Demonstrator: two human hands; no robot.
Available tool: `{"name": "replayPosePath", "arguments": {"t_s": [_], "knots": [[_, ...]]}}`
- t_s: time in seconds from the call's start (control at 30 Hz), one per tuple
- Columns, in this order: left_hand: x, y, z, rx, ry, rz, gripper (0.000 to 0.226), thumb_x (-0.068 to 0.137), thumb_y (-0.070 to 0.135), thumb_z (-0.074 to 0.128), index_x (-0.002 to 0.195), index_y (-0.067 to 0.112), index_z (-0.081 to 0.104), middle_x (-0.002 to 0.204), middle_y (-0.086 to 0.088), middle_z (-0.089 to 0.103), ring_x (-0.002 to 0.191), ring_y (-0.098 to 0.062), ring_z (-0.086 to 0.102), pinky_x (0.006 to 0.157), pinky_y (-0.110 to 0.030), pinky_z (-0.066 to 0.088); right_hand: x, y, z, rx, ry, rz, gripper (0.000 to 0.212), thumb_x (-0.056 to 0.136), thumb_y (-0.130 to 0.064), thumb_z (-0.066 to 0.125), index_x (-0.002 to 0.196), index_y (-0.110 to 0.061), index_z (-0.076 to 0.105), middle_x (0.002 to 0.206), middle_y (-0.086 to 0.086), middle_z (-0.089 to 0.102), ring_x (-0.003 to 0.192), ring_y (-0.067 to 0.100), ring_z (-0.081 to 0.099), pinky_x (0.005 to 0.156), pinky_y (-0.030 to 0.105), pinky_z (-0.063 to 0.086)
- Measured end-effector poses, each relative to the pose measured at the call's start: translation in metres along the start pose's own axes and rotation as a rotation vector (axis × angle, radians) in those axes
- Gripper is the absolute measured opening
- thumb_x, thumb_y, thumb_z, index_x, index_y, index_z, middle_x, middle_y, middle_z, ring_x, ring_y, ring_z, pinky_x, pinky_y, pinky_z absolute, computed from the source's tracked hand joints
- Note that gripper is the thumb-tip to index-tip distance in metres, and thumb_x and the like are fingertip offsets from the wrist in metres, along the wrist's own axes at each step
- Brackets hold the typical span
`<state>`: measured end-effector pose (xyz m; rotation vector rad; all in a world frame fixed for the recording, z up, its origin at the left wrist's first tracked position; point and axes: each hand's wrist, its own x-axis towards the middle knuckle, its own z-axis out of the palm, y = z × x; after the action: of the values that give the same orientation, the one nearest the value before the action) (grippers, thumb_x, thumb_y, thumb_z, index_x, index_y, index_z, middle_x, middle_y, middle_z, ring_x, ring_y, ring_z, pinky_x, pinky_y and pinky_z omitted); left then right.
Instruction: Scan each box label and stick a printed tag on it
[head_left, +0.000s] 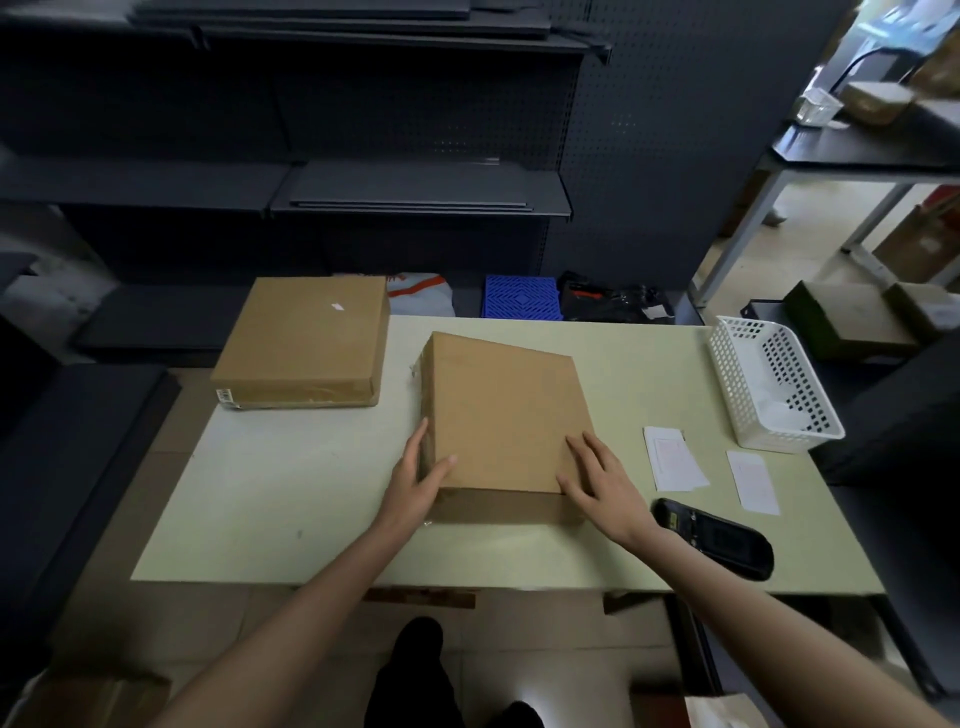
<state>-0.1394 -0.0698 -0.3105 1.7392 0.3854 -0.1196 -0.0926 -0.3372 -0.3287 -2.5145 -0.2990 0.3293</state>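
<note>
A flat brown cardboard box (501, 410) lies in the middle of the pale green table (291, 499), turned slightly askew. My left hand (418, 480) holds its near left corner, thumb on top and fingers along the left side. On the box's near right top rests my right hand (597, 480) with its fingers straight. A second brown box (306, 338) sits at the table's far left and carries a small white tag on top and a barcode label on its front edge. Two printed tags (672, 460) (753, 480) lie to the right. A black handheld scanner (714, 535) lies near the front right edge.
A white perforated basket (769, 384) stands at the table's right edge. Dark shelving fills the back. A blue crate (522, 297) and bags sit on the floor behind the table. More boxes lie on the floor at the right.
</note>
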Motion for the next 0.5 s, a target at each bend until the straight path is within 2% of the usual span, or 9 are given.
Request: {"name": "replayPosePath", "arguments": {"t_s": [0.17,0.33,0.4,0.5], "knots": [[0.005,0.036,0.012,0.062,0.021,0.062,0.065,0.092,0.028,0.06,0.147,0.035,0.026,0.142,-0.002,0.039,0.126,-0.018,0.042,0.101,-0.032,0.038,0.002,-0.007,-0.018,0.057,0.031,0.006,0.055,0.096,-0.045,0.046,0.146,-0.029,0.032,0.155,-0.004,0.023,0.142,0.015,0.024,0.111,0.03,0.026],[0.013,0.071,0.012,0.233,0.076,0.188,0.068,0.075,0.049,0.066,0.137,0.047,0.039,0.14,-0.002,0.044,0.128,-0.017,0.043,0.107,-0.035,0.037,0.017,-0.057,-0.036,0.276,0.161,-0.085,0.053,0.096,-0.045,0.048,0.144,-0.03,0.032,0.149,-0.009,0.033,0.137,0.009,0.032,0.107,0.03,0.031],[0.01,0.085,0.01,0.361,0.116,0.275,0.065,0.077,0.047,0.066,0.137,0.049,0.039,0.139,-0.003,0.043,0.128,-0.019,0.041,0.108,-0.037,0.036,0.026,-0.076,-0.044,0.395,0.194,-0.113,0.056,0.096,-0.044,0.049,0.146,-0.03,0.029,0.149,-0.007,0.034,0.138,0.01,0.032,0.112,0.035,0.029],[-0.001,0.106,0.006,0.619,0.188,0.4,0.069,0.074,0.054,0.063,0.138,0.054,0.034,0.145,-0.004,0.033,0.132,-0.024,0.032,0.11,-0.04,0.03,0.039,-0.097,-0.056,0.526,0.235,-0.163,0.063,0.095,-0.045,0.051,0.149,-0.028,0.024,0.152,-0.004,0.031,0.139,0.012,0.031,0.116,0.042,0.028]]}}
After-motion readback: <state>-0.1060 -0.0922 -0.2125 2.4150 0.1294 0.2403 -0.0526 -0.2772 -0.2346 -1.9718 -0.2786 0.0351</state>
